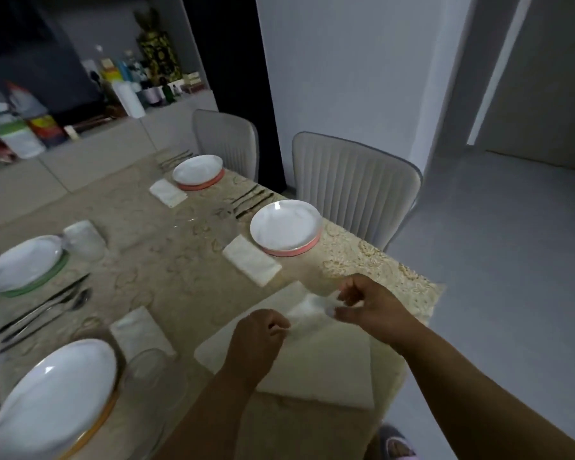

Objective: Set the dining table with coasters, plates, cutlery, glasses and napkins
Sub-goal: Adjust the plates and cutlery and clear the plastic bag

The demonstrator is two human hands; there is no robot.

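My left hand [259, 340] and my right hand [369, 307] hover over the near end of the table, each pinching an edge of a thin white napkin [307, 310], which is blurred. Beneath them lies a large flat white napkin pile [312, 366]. Four white plates stand on coasters: two on pink [284, 227] [198, 170], one on green [22, 262], one on orange [55, 396]. Folded napkins [251, 263] [167, 192] [141, 332] lie beside three plates. Cutlery sets [44, 310] [253, 198] [176, 157] lie by the plates. Glasses [84, 240] [153, 370] stand at the left settings.
A beige patterned cloth [166, 260] covers the table. Two grey chairs [352, 184] [226, 141] stand along the far side. A sideboard [90, 151] crowded with bottles and boxes runs behind. Open grey floor [498, 260] lies to the right.
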